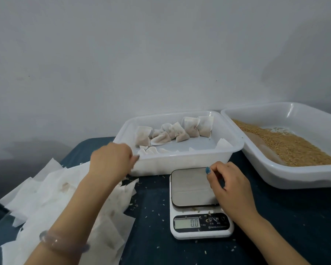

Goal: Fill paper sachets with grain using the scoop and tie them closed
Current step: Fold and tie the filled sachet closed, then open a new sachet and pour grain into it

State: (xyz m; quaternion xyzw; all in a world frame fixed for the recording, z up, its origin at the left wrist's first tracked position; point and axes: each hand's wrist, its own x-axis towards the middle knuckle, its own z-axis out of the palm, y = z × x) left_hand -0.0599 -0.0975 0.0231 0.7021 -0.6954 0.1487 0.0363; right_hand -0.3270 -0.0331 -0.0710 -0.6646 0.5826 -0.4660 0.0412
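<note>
Sachets [172, 131] already filled and tied lie bunched along the back of the white tray [180, 161], which sits at 12 o'clock from the scale [201, 224]. It probably serves as your drop-off bin, close enough to reach without leaning. A few loose paper pieces [151, 150] lie against its near wall.

Your left hand [111, 157] is at the tray's near left corner, at about 10 o'clock, with its fingers bent at the rim. It is blurred, so I cannot tell whether its grip has hold of anything. Your right hand [229, 184] hovers over the right edge of the scale plate [189, 186]. Its grip is loosely curled, and nothing shows in it. The plate is bare and the display reads zero, so the scale looks ready for the next sachet.

The grain [287, 146] lies in the second tray [275, 176] at 2 o'clock, sloped toward its right side. I see no scoop anywhere. Empty sachets [65, 192] are fanned in a loose pile at 9 o'clock, under your left forearm, so they are an easy pick for that hand.

Stray kernels dot the dark desk [151, 226] and the scale's front. Your left forearm crossing the pile could drag papers along.
</note>
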